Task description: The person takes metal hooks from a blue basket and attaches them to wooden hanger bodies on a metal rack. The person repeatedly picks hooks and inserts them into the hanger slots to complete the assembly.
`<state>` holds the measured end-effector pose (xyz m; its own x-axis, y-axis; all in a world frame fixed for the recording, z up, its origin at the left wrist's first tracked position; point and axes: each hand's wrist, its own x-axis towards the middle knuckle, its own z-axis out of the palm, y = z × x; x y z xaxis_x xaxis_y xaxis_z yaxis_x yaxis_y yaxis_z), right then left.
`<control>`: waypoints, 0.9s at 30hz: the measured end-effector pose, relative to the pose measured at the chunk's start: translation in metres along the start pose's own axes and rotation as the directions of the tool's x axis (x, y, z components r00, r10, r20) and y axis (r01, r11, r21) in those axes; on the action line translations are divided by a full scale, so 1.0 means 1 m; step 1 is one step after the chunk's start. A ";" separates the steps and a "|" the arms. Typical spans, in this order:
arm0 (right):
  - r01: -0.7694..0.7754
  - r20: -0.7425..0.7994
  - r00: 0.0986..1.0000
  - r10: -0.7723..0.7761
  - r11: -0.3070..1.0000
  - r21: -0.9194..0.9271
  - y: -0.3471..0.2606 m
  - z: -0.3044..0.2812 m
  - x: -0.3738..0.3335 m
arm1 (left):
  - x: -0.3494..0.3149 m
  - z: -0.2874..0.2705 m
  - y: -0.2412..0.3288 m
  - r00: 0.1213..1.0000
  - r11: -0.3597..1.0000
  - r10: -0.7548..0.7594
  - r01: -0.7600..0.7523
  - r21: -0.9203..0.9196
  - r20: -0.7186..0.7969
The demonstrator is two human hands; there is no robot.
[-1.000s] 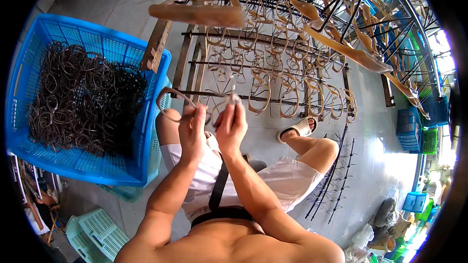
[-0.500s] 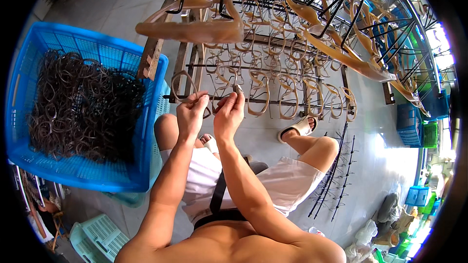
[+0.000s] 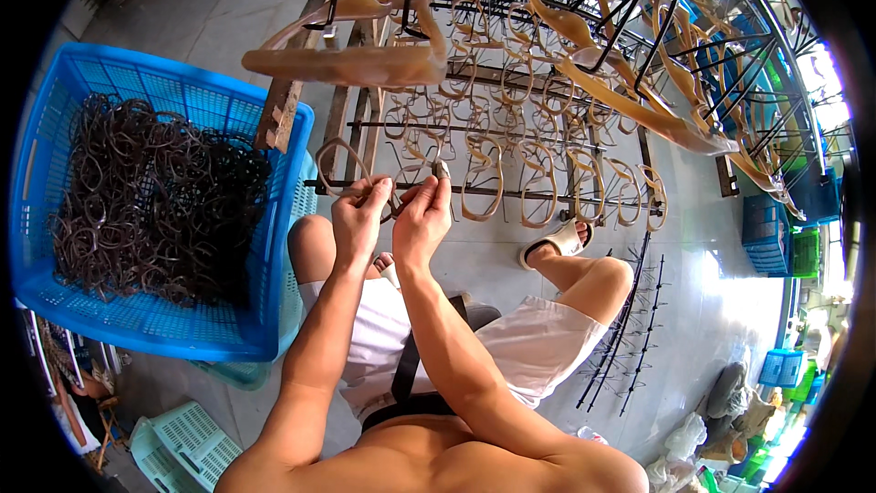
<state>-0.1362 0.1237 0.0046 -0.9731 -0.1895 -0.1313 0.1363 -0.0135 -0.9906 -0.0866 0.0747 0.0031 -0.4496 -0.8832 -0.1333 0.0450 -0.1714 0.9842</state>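
In front of my knees, both hands are pinched close together at one thin brown loop, shaped like a spectacle frame [image 3: 331, 148]. My left hand [image 3: 356, 219] grips it with thumb and fingers, and the rounded loop stands up beyond that hand. My right hand [image 3: 422, 224] is closed where the frame passes between the hands; its grip point is partly hidden. A greyish tip [image 3: 441, 170] shows at the right fingers, too small to name. Just beyond hangs a row of similar tan frames [image 3: 482, 178] on a dark hooked bar [image 3: 520, 193].
At left, a blue plastic basket [image 3: 146, 338] holds many tangled dark brown loops [image 3: 155, 201]. Large amber frames [image 3: 351, 66] hang close overhead on black hooks. A wooden rack post [image 3: 283, 110] stands beside the basket. Hooked bars [image 3: 630, 338] lie on the floor at right.
Both hands stay nearly in place; the right has shifted slightly left. The held loop has tilted a little. The near overhead frame appears slightly further left and lower.
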 end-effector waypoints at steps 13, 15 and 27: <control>0.234 0.233 0.954 -0.190 0.956 -0.179 0.005 -0.002 -0.002 | 0.006 -0.017 0.011 0.960 0.963 -0.227 0.246 -0.107 0.162; 0.274 0.235 0.944 -0.230 0.945 -0.179 0.008 -0.002 -0.002 | 0.008 -0.017 0.010 0.975 0.979 -0.174 0.186 -0.079 0.135; 0.359 0.274 0.919 -0.283 0.887 -0.291 0.006 -0.007 0.002 | 0.016 -0.020 -0.006 0.887 0.836 -0.378 0.450 -0.314 0.265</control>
<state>-0.1390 0.1305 -0.0021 -0.8819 -0.4397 0.1699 -0.2829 0.2054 -0.9369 -0.0764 0.0525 -0.0075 -0.6526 -0.6029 -0.4589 0.1151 -0.6775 0.7264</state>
